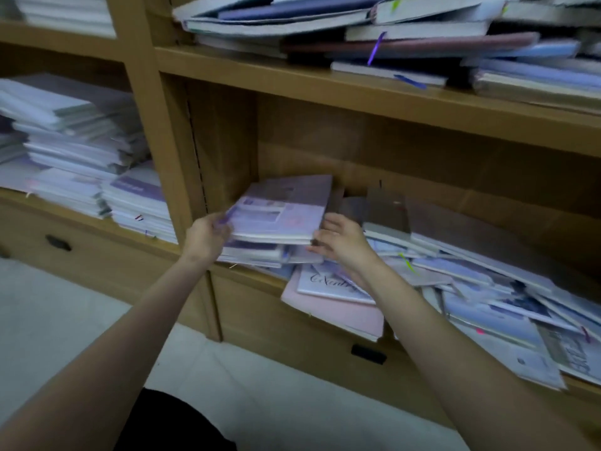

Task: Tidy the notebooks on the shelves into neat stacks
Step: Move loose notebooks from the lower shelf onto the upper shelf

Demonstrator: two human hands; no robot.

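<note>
At the left end of the lower shelf [250, 275], a small stack of lilac-covered notebooks [279, 219] sat squared between both hands. Left hand [205, 237] gripped its left edge, fingers curled round the covers; right hand [338, 237] pressed against its right edge, fingers bent at the corner. Just right, a pink notebook [335, 310] overhung the shelf front beside a sprawled heap of notebooks [487, 288]. Above, another shelf [325, 83] carried a jumbled pile [406, 34]. Neater stacks [81, 151] filled the left bay.
</note>
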